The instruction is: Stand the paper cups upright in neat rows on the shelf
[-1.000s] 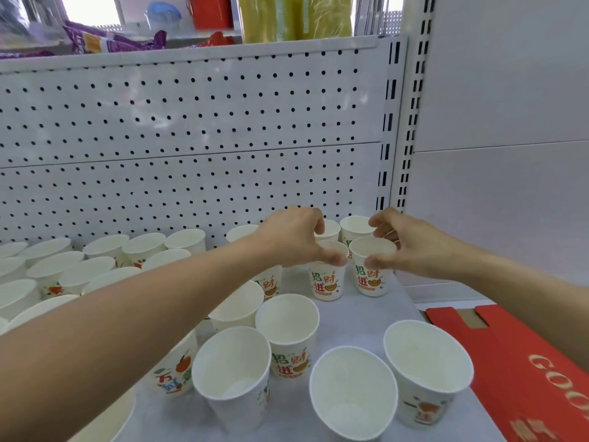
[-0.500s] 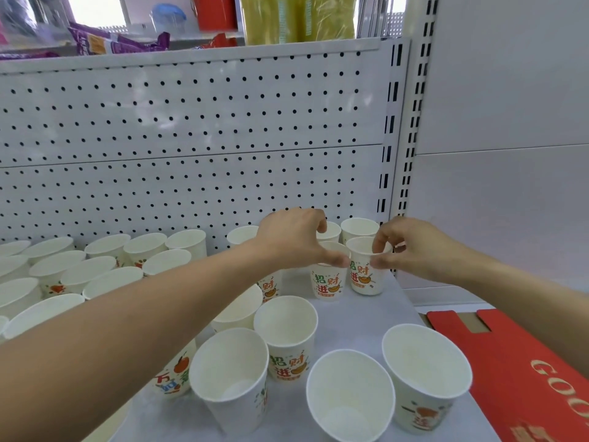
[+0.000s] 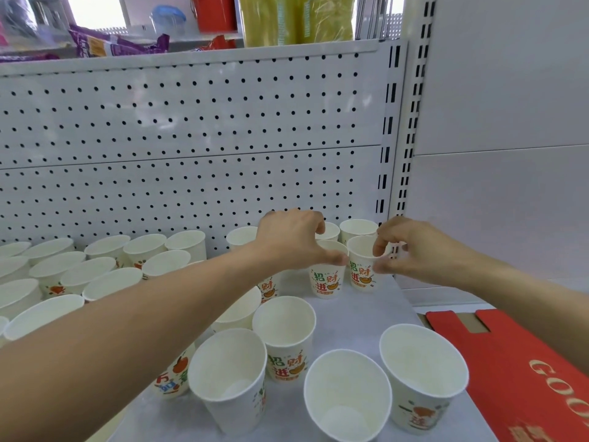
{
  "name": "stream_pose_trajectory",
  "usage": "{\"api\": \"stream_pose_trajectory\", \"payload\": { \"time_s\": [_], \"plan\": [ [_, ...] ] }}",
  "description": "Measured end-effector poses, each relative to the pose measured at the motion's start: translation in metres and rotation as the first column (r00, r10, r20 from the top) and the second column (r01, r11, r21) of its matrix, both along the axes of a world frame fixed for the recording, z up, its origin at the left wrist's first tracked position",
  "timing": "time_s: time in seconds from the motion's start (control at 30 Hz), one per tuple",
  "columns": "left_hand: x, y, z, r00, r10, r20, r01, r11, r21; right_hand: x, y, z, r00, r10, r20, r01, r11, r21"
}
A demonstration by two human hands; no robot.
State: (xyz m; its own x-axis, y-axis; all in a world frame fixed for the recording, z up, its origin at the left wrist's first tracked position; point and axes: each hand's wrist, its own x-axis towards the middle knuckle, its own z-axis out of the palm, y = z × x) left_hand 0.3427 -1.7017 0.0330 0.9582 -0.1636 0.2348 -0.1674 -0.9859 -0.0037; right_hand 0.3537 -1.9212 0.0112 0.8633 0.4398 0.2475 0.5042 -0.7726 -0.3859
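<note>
Two empty cups (image 3: 325,279), left hand (image 3: 287,240), right hand (image 3: 414,253) gripping rims

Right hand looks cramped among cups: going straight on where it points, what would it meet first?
Likely the neighbouring cup under the left hand, beside the pinched cup in the right hand; depth unclear.

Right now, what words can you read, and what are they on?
"招财进": printed white paper cup in the left hand, the neighbour cup in the right hand, and a nearer cup.
"GOO", cut off: flat red cardboard box.
"万", rest hidden: cup under the forearm.
Front-right cup: print unclear.
Purple packets: too blurred.
</note>
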Motion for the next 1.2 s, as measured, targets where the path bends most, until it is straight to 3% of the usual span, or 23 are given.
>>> {"api": "stream_pose_trajectory", "payload": {
  "time_s": [0.4, 0.67, 0.9, 1.2],
  "plan": [
    [-0.003, 0.004, 0.004, 0.997, -0.013, -0.080, 0.008, 0.998, -0.060, -0.002, -0.008, 0.011, 0.995, 0.021, 0.094, -0.005, 0.986, -0.165],
    [-0.005, 0.005, 0.004, 0.994, -0.026, -0.105, 0.015, 0.994, -0.104, -0.004, -0.002, 0.005, 0.998, -0.059, 0.032, 0.059, 0.998, 0.006],
    [-0.005, 0.004, 0.003, 0.995, -0.023, -0.096, 0.014, 0.995, -0.099, -0.003, 0.011, -0.003, 0.987, -0.155, 0.035, 0.155, 0.988, 0.005],
    [-0.003, 0.004, 0.003, 0.996, 0.009, -0.084, -0.015, 0.998, -0.067, -0.001, 0.011, -0.002, 0.992, -0.123, 0.013, 0.123, 0.992, -0.005]
  ]
}}
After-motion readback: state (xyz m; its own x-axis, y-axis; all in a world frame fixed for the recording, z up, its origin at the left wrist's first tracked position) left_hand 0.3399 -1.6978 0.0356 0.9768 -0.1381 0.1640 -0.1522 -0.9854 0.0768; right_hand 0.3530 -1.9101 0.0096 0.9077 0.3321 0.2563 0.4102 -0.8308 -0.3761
